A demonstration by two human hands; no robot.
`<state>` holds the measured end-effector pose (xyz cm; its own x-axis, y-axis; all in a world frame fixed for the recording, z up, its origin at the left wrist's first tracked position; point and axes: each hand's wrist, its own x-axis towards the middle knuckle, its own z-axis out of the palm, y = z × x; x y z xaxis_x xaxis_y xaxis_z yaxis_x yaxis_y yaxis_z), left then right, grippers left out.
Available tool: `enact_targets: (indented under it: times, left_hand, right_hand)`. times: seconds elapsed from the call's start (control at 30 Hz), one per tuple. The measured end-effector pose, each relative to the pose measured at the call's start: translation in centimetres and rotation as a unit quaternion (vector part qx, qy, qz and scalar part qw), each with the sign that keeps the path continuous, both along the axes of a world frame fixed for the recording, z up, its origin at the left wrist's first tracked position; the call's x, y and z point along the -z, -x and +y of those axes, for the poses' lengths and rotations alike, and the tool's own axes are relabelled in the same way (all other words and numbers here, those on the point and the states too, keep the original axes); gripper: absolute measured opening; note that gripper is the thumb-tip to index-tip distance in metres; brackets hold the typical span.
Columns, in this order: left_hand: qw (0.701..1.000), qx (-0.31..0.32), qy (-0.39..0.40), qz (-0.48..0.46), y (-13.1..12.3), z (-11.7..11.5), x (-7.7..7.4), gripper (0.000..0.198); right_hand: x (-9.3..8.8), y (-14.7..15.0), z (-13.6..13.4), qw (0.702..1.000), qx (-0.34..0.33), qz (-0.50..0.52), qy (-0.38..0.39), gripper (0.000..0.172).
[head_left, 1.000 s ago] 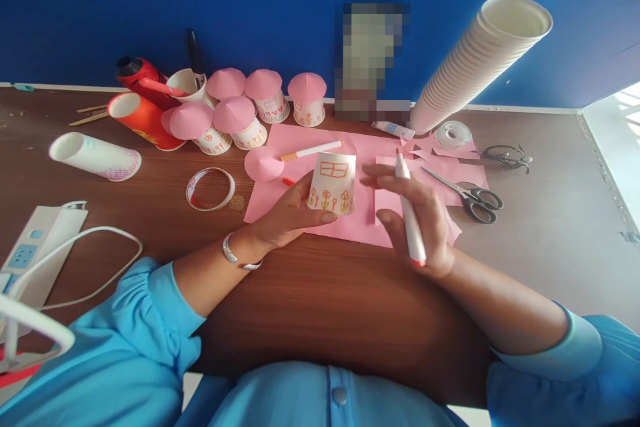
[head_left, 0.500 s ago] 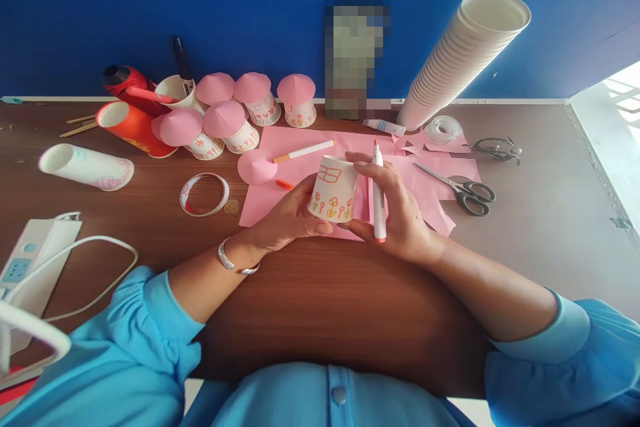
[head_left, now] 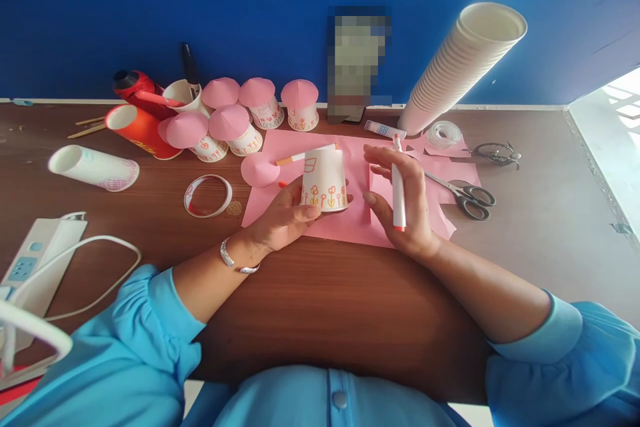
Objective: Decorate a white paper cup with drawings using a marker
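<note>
My left hand (head_left: 287,217) holds an upside-down white paper cup (head_left: 325,179) from its left and lower side. Orange and yellow flowers run along the cup's wide rim, and an orange window is drawn near its top left. My right hand (head_left: 407,203) is apart from the cup, to its right, with a white marker (head_left: 399,187) resting against the fingers, its orange tip pointing up. Below both hands lie pink paper sheets (head_left: 360,230). Just left of the cup are a pink paper cone (head_left: 260,169) and another marker (head_left: 299,157).
Several decorated cups with pink cone tops (head_left: 300,97) stand along the wall. A tall stack of cups (head_left: 463,67) leans at right, near scissors (head_left: 473,200) and clear tape (head_left: 443,135). A tape roll (head_left: 187,197), red cup (head_left: 137,130) and power strip (head_left: 37,257) are at left.
My right hand has let go of the cup and moved right with the marker. The cup has turned in my left hand, its window now further left.
</note>
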<state>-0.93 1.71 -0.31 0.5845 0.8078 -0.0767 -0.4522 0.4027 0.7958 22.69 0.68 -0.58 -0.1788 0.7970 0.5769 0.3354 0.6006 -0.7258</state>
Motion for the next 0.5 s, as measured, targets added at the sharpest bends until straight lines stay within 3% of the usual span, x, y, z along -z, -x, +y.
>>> enact_targets:
  times: [0.23, 0.5]
  left_hand:
    - [0.999, 0.002, 0.028, -0.023, 0.2, 0.0, -0.4, 0.055]
    - [0.999, -0.012, 0.026, -0.037, 0.2, 0.2, -0.2, 0.06]
  right_hand:
    - [1.6, -0.1, 0.8, 0.999, 0.02, -0.014, 0.026, 0.059]
    - [1.4, -0.1, 0.8, 0.997, 0.054, -0.061, 0.001, 0.05]
